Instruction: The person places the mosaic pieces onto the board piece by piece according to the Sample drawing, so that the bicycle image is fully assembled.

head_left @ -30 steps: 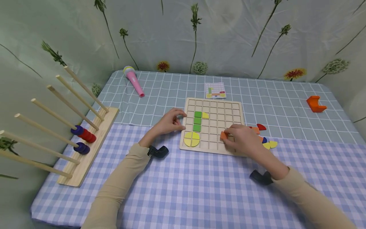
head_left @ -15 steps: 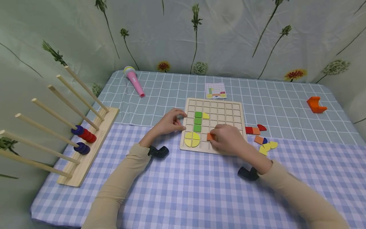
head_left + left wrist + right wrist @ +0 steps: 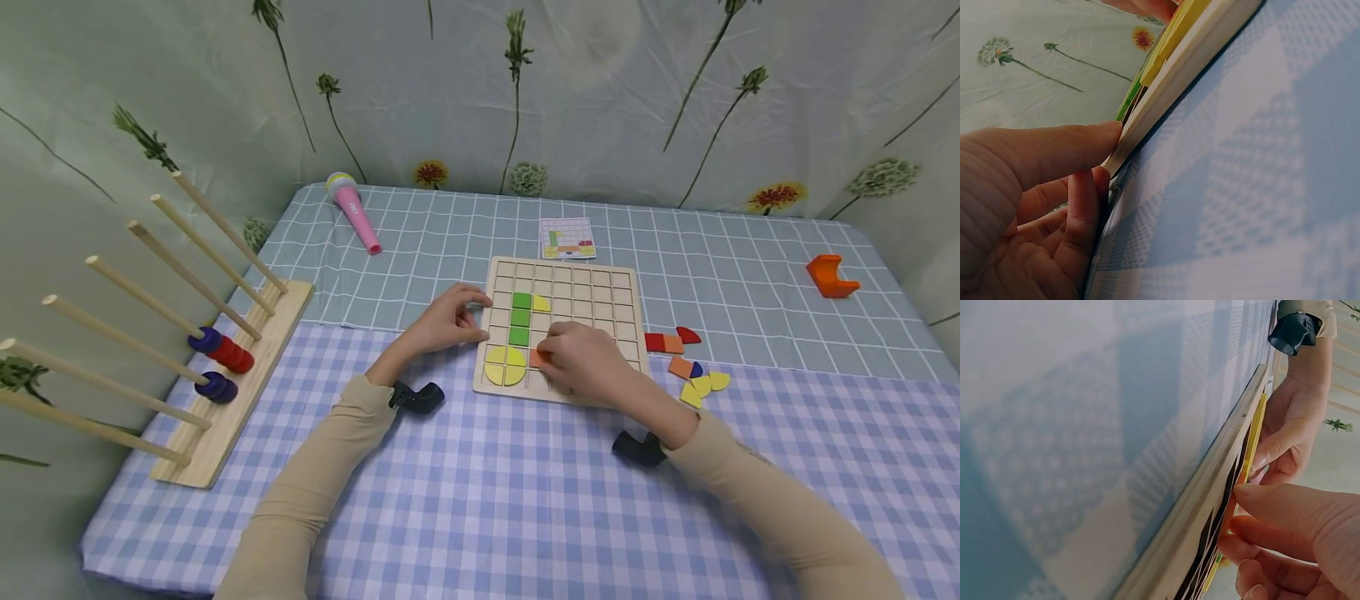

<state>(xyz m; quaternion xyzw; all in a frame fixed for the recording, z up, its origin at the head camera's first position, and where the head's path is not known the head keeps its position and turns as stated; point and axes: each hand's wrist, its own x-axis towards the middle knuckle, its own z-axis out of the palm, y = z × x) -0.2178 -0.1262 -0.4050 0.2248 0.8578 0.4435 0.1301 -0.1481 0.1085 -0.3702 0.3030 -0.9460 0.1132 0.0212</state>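
Note:
A wooden grid board (image 3: 602, 294) lies in front of me. My right hand (image 3: 588, 358) pinches an orange rectangular tile (image 3: 534, 357) low over the grid, just right of a yellow circle of quarter tiles (image 3: 505, 366). In the right wrist view, thumb and fingers meet on the orange tile (image 3: 1229, 509), which the fingers partly hide. My left hand (image 3: 444, 323) rests at the board's left edge, thumb and index finger spread along it. Green square tiles (image 3: 520, 317) form a column on the grid, with a yellow quarter tile (image 3: 541, 304) beside the top one.
Loose red (image 3: 655, 342), orange (image 3: 680, 367), blue and yellow tiles (image 3: 701, 386) lie right of the board. A pattern card (image 3: 567, 238) sits behind it. A pegged wooden stand (image 3: 247, 392) with rings is at left, a pink toy microphone (image 3: 355, 214) behind, an orange block (image 3: 829, 277) far right.
My right hand has carried the orange tile leftward across the grid, up to the yellow circle. My left hand has stayed at the board's edge.

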